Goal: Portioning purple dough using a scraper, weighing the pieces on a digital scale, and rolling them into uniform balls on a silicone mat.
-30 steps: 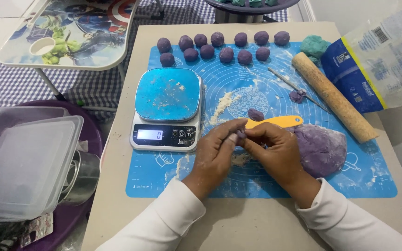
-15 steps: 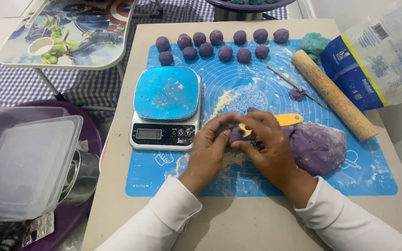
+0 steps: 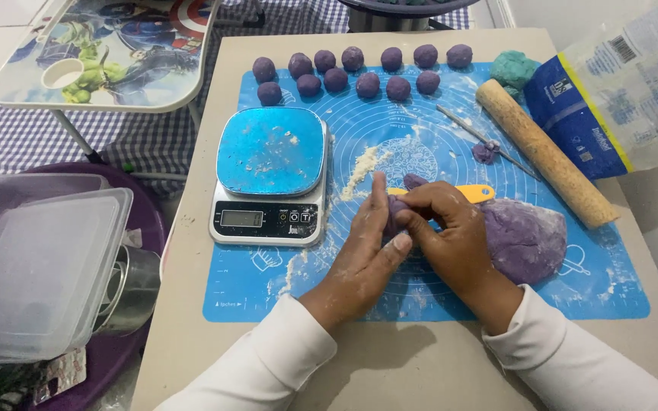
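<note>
Currently | left hand (image 3: 363, 247) and right hand (image 3: 443, 228) cup a small purple dough piece (image 3: 394, 213) | roll with light, even pressure, palms curved | keep above the blue mat (image 3: 436, 297), clear of the dough mass (image 3: 523, 237).

Baking mat (image 3: 542, 289): lies on the table (image 3: 215, 304), filling most of its top.
Kitchen scale (image 3: 270, 176): on the mat, at 9 o'clock from the hands.
Dough balls (image 3: 359, 72): two rows along the mat's far edge, at 12 o'clock from the scale.
Left hand (image 3: 363, 243) and right hand (image 3: 447, 236): mid-mat, pressed together around a small dough piece (image 3: 394, 215).
Dough lump (image 3: 523, 237): on the mat, touching the right hand at its 3 o'clock.
Scraper (image 3: 472, 192): just behind the hands, at 1 o'clock.
Rolling pin (image 3: 546, 152): laid diagonally at 2 o'clock, beyond the lump.
Flour bag (image 3: 618, 99): at 2 o'clock, outside the pin.
Lidded container (image 3: 39, 266): off the table, at 9 o'clock.
</note>
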